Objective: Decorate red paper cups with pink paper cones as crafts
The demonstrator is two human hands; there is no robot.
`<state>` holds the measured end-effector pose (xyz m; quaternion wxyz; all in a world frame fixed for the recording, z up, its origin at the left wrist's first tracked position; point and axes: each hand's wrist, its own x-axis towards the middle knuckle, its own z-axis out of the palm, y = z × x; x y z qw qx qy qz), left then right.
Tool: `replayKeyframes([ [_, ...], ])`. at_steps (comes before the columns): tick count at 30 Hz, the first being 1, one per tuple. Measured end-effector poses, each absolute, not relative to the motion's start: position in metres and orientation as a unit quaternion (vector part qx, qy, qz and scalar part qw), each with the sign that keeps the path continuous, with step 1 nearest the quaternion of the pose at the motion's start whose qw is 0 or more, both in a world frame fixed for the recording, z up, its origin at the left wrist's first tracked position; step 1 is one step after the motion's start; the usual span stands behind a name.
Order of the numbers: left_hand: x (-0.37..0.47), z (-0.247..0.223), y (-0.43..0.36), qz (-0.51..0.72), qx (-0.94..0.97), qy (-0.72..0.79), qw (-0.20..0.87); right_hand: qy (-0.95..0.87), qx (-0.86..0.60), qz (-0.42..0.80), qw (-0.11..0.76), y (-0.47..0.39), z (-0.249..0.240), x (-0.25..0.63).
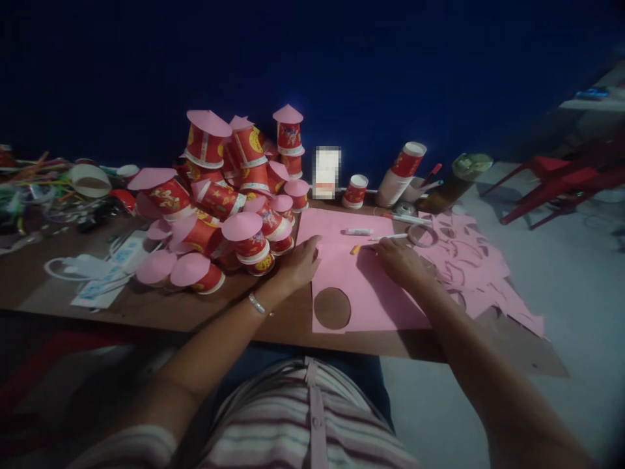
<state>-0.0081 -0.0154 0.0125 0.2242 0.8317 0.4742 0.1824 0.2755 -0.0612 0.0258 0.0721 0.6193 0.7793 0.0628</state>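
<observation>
My left hand (306, 259) is at the left edge of a pink paper sheet (351, 286), its fingers closed on that edge. A round hole is cut in the sheet's near left part, and brown table shows through it. Over the sheet's far right part, my right hand (398, 259) has its fingers curled in; what they hold, if anything, is hidden. A thin white pen-like stick (394, 237) lies against its fingertips. Between my hands are a small orange-yellow object (355, 249), too small to name, and a white marker (359, 231).
Red paper-cup lanterns with pink cone tops (243, 228) pile up on the left. Beyond them lies a white power strip (110, 270) with cords. Pink scraps (469, 260) and a tape roll (422, 236) are on the right. Stacked cups (401, 172) and a jar (466, 172) stand behind.
</observation>
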Motion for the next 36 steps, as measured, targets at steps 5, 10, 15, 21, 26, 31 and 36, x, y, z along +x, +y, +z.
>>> replayKeyframes([
  [5,-0.007,0.000,-0.011,0.327,0.743,0.472,0.344,0.779,0.620,0.064,0.068,-0.055,0.024,0.282],
  [10,-0.008,-0.003,-0.010,0.314,0.740,0.456,0.382,0.770,0.631,0.083,0.053,-0.054,0.022,0.286],
  [15,-0.006,0.005,-0.011,0.249,0.771,0.494,0.316,0.774,0.627,0.081,0.030,-0.050,0.029,0.275],
  [21,0.003,0.019,-0.003,0.159,0.802,0.530,0.224,0.783,0.612,0.115,-0.011,-0.049,0.032,0.262],
  [26,0.006,0.024,0.004,0.102,0.821,0.526,0.198,0.772,0.616,0.156,-0.017,-0.082,0.020,0.264],
  [31,0.009,0.021,0.004,0.056,0.827,0.533,0.172,0.752,0.653,0.082,0.034,-0.107,0.024,0.271],
  [36,0.015,0.023,0.005,0.035,0.832,0.533,0.152,0.767,0.635,0.049,0.074,-0.102,0.032,0.270],
])
